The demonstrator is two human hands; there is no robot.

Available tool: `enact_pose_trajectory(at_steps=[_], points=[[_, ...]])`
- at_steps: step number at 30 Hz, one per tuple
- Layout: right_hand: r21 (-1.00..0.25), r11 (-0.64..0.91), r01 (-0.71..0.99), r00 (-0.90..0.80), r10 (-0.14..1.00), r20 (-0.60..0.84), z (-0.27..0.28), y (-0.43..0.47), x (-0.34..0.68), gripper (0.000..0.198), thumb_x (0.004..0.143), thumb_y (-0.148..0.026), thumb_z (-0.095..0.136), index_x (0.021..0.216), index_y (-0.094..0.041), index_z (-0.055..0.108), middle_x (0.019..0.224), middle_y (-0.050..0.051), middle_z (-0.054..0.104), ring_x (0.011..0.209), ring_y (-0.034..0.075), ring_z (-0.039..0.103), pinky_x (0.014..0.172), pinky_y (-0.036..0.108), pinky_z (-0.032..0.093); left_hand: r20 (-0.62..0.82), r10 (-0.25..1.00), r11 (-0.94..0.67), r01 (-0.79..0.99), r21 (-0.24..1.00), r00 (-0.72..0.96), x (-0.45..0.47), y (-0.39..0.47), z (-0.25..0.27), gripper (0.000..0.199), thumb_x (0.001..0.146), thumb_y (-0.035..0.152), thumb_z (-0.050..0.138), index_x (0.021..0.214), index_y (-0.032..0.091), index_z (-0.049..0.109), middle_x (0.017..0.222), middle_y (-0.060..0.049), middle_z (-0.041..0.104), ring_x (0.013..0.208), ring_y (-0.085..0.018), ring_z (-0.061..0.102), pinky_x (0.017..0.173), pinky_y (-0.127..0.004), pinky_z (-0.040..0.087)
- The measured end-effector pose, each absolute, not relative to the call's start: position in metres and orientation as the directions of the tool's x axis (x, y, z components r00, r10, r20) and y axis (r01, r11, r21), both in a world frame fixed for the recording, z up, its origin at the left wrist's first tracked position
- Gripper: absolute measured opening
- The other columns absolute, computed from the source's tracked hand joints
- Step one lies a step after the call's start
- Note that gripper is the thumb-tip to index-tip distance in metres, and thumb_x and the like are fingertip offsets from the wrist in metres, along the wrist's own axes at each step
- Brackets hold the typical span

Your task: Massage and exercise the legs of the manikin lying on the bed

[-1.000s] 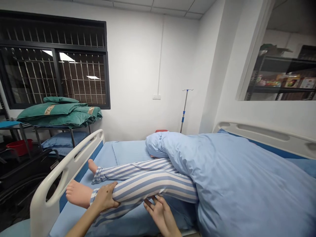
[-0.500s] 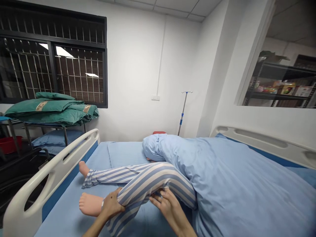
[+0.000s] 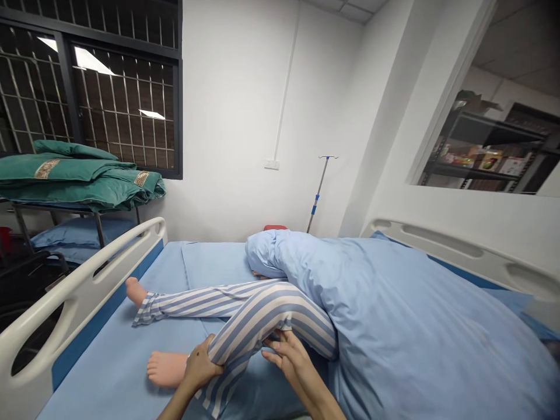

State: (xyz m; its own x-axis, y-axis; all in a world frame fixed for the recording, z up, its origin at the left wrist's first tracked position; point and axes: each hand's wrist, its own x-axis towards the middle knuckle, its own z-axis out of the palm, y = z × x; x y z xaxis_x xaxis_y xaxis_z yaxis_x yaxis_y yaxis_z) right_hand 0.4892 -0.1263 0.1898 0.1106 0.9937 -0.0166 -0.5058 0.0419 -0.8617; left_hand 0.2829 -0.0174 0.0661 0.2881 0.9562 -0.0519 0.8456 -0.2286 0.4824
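Note:
A manikin's bent near leg [image 3: 258, 326] in blue-and-white striped trousers rises from the bed, knee up. My left hand [image 3: 202, 366] is wrapped round its lower leg just above the ankle, beside the bare foot [image 3: 167, 368]. My right hand [image 3: 289, 357] is at the underside of the knee, fingers stretched out, their tips partly hidden against the trouser cloth. The far leg [image 3: 192, 302] lies almost straight on the sheet, its foot [image 3: 136, 290] towards the footboard. A light blue quilt [image 3: 394, 303] covers the body from the thighs up.
A white footboard [image 3: 83, 291] stands at the left and a headboard [image 3: 450, 245] at the right. Beyond the bed are an IV pole [image 3: 315, 201] and folded green bedding [image 3: 83, 181] on a rack. Part of a wheelchair [image 3: 30, 274] shows at the left.
The view has shifted, and the foot of the near leg has moved slightly towards the body, bending the knee a little more. Both hands keep their places on the leg.

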Motion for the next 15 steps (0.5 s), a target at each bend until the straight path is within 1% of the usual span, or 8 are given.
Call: enact_pose_trajectory(at_steps=[4, 10, 13, 15], points=[[-0.861, 0.042, -0.507, 0.115, 0.993, -0.019, 0.192, -0.128, 0.490, 0.058, 0.062, -0.026, 0.068, 0.117, -0.026, 0.051, 0.121, 0.008, 0.050, 0.105, 0.026, 0.051, 0.078, 0.038, 0.044, -0.047, 0.948, -0.254, 0.834, 0.490, 0.315, 0.278, -0.015, 0.072, 0.041, 0.058, 0.026, 0.057, 0.099, 0.026, 0.049, 0.084, 0.003, 0.058, 0.082, -0.017, 0.054, 0.062, -0.022, 0.030], [-0.833, -0.027, -0.552, 0.043, 0.997, -0.061, 0.187, -0.134, 0.486, 0.050, 0.066, -0.024, 0.067, 0.114, -0.023, 0.052, 0.116, 0.008, 0.054, 0.106, 0.026, 0.050, 0.085, 0.040, 0.042, -0.080, 0.948, -0.241, 0.858, 0.453, 0.309, 0.258, -0.019, 0.086, 0.044, 0.056, 0.024, 0.056, 0.099, 0.025, 0.048, 0.085, 0.003, 0.061, 0.082, -0.018, 0.056, 0.062, -0.022, 0.031], [-0.793, -0.011, -0.608, 0.055, 0.997, -0.055, 0.179, -0.135, 0.480, 0.044, 0.066, -0.024, 0.067, 0.108, -0.022, 0.054, 0.113, 0.008, 0.055, 0.104, 0.025, 0.052, 0.086, 0.041, 0.041, -0.028, 0.943, -0.288, 0.854, 0.432, 0.332, 0.241, -0.019, 0.095, 0.042, 0.055, 0.025, 0.056, 0.097, 0.027, 0.048, 0.083, 0.003, 0.062, 0.081, -0.019, 0.057, 0.061, -0.022, 0.032], [-0.762, -0.001, -0.648, 0.057, 0.997, -0.049, 0.172, -0.135, 0.474, 0.039, 0.064, -0.023, 0.069, 0.101, -0.020, 0.056, 0.110, 0.007, 0.057, 0.101, 0.026, 0.054, 0.085, 0.042, 0.041, 0.013, 0.940, -0.318, 0.861, 0.397, 0.341, 0.228, -0.018, 0.104, 0.042, 0.053, 0.025, 0.056, 0.094, 0.028, 0.049, 0.082, 0.004, 0.062, 0.082, -0.021, 0.058, 0.060, -0.023, 0.033]])
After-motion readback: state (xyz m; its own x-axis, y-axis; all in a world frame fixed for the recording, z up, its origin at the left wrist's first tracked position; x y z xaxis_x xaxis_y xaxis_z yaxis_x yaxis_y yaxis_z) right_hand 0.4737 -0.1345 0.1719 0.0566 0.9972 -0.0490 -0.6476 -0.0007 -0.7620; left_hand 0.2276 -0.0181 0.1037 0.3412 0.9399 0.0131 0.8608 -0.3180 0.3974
